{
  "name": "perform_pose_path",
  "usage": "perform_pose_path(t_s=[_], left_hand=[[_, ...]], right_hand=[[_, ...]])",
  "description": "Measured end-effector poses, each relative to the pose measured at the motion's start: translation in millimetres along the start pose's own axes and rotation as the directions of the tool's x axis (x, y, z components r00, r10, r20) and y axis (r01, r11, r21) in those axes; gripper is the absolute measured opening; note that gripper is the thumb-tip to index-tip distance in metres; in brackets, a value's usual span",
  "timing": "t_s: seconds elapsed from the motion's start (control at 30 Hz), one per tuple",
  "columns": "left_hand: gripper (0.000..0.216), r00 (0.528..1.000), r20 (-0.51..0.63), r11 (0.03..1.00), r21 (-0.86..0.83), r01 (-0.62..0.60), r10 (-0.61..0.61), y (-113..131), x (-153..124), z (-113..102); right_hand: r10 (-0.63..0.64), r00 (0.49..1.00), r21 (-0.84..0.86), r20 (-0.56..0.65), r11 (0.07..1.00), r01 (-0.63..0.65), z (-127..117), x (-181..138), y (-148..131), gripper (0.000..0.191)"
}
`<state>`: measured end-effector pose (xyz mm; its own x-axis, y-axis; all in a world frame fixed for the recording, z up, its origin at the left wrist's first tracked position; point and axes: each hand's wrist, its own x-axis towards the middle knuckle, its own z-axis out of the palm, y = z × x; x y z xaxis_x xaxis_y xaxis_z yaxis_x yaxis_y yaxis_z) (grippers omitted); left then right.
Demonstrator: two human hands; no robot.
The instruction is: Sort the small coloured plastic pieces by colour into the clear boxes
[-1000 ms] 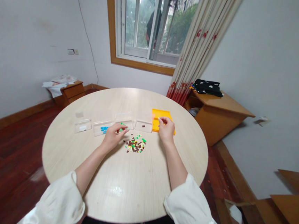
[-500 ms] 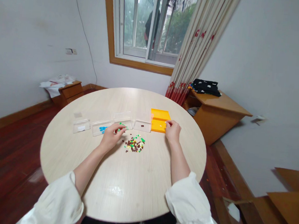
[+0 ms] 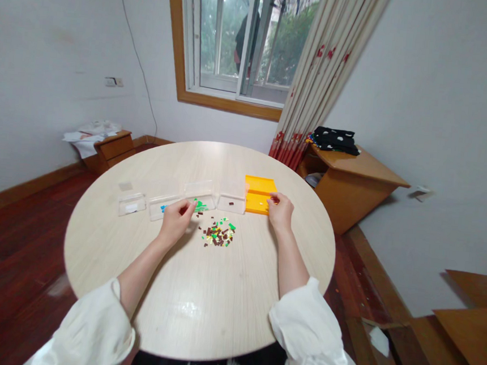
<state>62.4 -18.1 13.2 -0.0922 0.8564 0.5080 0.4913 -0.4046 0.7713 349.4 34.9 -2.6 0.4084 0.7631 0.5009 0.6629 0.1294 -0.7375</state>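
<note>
A small heap of tiny coloured bricks (image 3: 217,235), brown, green and yellow, lies in the middle of the round pale wood table (image 3: 200,292). Behind it stands a row of clear plastic boxes (image 3: 169,204), one with blue pieces, one with green pieces (image 3: 200,205). An orange tray (image 3: 258,195) ends the row at the right. My left hand (image 3: 175,221) rests by the blue and green boxes with fingers curled; what it holds is hidden. My right hand (image 3: 281,211) sits at the orange tray's right edge, fingers pinched together.
A low wooden cabinet (image 3: 354,186) with dark folded cloth stands to the right under a curtain (image 3: 321,75). A small drawer unit (image 3: 110,147) with papers is at the left wall. Dark wood floor surrounds the table; flat cardboard lies at the right.
My right hand moved from over the orange tray to its right edge. My left hand drew back slightly from the green box toward the blue one.
</note>
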Motion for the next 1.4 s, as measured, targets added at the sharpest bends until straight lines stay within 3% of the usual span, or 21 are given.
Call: perform_pose_path(t_s=[0.1,0.2,0.33,0.4,0.57,0.67,0.8,1.03,1.2,1.3,1.4], left_hand=[[0.041,0.999,-0.030,0.999,0.016,0.034,-0.033,1.4,0.0,-0.7],[0.040,0.999,0.014,0.999,0.015,0.032,-0.032,0.2,0.6,0.7],[0.032,0.994,0.110,1.000,0.010,0.016,-0.017,-3.1,1.3,3.6],[0.028,0.991,0.134,1.000,0.022,0.021,-0.023,-4.8,1.7,4.3],[0.022,0.990,0.130,0.996,0.083,0.044,-0.055,-10.0,3.5,3.6],[0.022,0.993,0.102,0.992,0.114,0.049,-0.061,-12.9,4.5,3.1],[0.023,0.994,0.087,0.991,0.121,0.050,-0.060,-16.0,5.0,4.1],[0.024,0.995,0.097,0.993,0.115,0.025,-0.037,-20.0,4.8,6.1],[0.021,0.990,0.131,0.997,0.054,0.049,-0.056,-16.7,4.2,7.6],[0.021,0.974,0.201,0.989,-0.079,0.125,-0.107,-9.3,3.2,9.4],[0.030,0.908,0.369,0.915,-0.263,0.307,-0.199,0.2,1.0,11.1]], right_hand=[[0.020,1.000,0.013,0.010,1.000,-0.021,0.4,-0.9,0.8,0.026],[0.014,1.000,0.004,0.005,1.000,-0.014,-2.2,-3.4,-6.7,0.025],[-0.135,0.991,0.021,-0.019,0.991,0.136,-5.1,-13.9,-33.5,0.023],[-0.229,0.971,0.067,0.069,0.972,0.224,-3.1,-22.9,-49.8,0.022],[-0.315,0.785,0.118,0.534,0.947,0.300,9.4,-46.1,-73.6,0.020],[-0.313,0.693,0.090,0.650,0.937,0.339,15.7,-52.6,-73.8,0.020],[-0.313,0.643,0.058,0.699,0.921,0.385,22.5,-54.4,-69.9,0.016],[-0.246,0.682,0.018,0.689,0.946,0.323,29.0,-56.6,-69.6,0.019],[-0.275,0.709,0.023,0.649,0.939,0.343,26.8,-56.4,-70.5,0.019],[-0.279,0.764,0.086,0.582,0.955,0.283,27.6,-57.8,-75.6,0.015],[-0.314,0.794,0.219,0.521,0.948,0.232,29.6,-63.8,-86.1,0.013]])
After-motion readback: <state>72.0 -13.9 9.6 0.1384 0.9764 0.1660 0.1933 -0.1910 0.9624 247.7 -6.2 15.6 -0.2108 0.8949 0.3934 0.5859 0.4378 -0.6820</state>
